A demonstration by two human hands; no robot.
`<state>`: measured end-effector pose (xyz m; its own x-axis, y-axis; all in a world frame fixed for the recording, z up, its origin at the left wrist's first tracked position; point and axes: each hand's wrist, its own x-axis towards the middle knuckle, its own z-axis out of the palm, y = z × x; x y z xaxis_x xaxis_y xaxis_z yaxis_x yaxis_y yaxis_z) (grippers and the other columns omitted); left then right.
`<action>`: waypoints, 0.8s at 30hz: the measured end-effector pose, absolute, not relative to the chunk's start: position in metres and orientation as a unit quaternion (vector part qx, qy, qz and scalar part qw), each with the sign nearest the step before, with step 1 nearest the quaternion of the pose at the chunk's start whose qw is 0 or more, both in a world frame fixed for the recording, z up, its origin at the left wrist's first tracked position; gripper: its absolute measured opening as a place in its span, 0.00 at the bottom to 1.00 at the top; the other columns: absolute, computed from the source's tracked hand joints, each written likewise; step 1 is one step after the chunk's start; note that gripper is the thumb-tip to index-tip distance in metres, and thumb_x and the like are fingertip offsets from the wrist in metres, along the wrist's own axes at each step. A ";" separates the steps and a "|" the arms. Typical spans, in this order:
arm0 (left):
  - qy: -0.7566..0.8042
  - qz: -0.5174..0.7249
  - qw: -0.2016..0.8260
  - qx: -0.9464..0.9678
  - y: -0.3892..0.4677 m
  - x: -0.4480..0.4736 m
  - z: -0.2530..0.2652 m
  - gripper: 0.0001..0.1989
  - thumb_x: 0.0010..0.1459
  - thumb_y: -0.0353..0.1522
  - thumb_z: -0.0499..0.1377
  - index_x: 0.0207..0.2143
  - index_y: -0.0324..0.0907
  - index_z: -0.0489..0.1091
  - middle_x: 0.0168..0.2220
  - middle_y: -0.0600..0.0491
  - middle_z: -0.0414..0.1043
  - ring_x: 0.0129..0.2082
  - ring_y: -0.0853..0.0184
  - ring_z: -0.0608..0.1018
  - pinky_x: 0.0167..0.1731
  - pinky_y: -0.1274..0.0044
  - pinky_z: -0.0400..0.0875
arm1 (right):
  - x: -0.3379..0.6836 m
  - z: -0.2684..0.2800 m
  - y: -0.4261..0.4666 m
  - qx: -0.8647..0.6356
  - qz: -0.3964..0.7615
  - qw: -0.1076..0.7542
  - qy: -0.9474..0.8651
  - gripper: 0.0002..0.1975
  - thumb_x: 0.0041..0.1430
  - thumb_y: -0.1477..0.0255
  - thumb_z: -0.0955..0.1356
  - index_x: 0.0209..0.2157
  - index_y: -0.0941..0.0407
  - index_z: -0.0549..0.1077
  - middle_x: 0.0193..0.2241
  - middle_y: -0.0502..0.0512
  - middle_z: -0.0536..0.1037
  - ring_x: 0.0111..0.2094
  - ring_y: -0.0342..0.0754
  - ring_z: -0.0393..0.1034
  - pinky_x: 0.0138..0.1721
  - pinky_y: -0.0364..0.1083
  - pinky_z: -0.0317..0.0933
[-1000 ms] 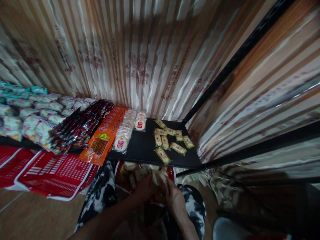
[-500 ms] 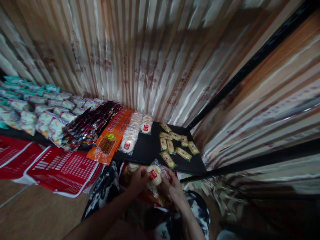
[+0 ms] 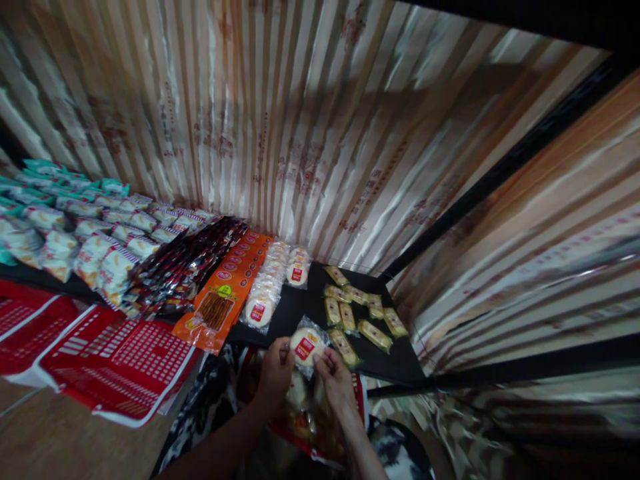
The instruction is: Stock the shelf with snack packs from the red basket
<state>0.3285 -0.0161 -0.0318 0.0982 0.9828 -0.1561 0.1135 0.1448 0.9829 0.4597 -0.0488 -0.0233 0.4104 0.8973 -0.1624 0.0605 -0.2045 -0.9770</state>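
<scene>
A clear-wrapped round white rice cracker packet with a red label is held up at the near edge of the black shelf. My left hand pinches its left side, fingers closed. My right hand grips the lower right edge between thumb and fingers. Beneath both hands sits a red basket holding more wrapped snacks, partly hidden by my forearms. On the shelf, a row of similar rice cracker packets overlaps, with a shorter row beside it.
Several small yellow-wrapped cakes lie scattered on the shelf's right end. Leftward are an orange snack bag, dark shiny packets and white snack bags. Red baskets stand below at left. A black post slants at right.
The rice cracker packet has moved up and away from me, from over the basket to the shelf's edge, turning its label flatter to view. My head view has shifted slightly.
</scene>
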 end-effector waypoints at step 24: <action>0.526 0.291 0.288 0.745 0.057 0.366 -0.041 0.28 0.52 0.24 0.46 0.57 0.30 0.59 0.62 0.40 0.50 0.62 0.52 0.54 0.59 0.62 0.50 | 0.483 -0.040 0.102 -0.737 0.208 0.421 -0.486 0.22 0.52 0.65 0.60 0.46 0.61 0.71 0.42 0.62 0.77 0.41 0.51 0.71 0.44 0.49 0.64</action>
<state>0.3662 0.0567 -0.0412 0.2765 0.9520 0.1311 0.6174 -0.2805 0.7349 0.4831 0.1021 -0.0403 0.4411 0.8915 0.1036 0.5415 -0.1723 -0.8229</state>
